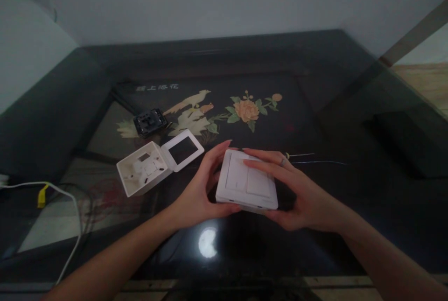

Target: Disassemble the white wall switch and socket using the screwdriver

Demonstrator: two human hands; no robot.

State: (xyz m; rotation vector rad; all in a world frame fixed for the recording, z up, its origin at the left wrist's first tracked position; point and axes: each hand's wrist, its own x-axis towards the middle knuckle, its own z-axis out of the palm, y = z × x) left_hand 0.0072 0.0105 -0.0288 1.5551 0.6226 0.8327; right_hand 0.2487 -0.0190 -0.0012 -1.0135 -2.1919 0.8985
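Note:
A white wall switch (249, 180) with wide rocker buttons is held between both hands above the dark glass tabletop. My left hand (201, 193) grips its left side, thumb along the near edge and fingers behind. From the right, my right hand (297, 186) holds it with fingers across the top face and the thumb under the near edge. To the left of my hands lies an open white mounting box (142, 170), showing its hollow inside. A white frame (184, 150) with a rectangular opening leans on the box's right edge. Beyond them rests a black switch module (150, 122).
A white cable (75, 217) with a yellow tag (42, 196) runs along the left side. Thin wires (315, 162) lie right of my hands. A dark flat object (409, 144) sits at the far right. A wall (224, 2) borders the table's back.

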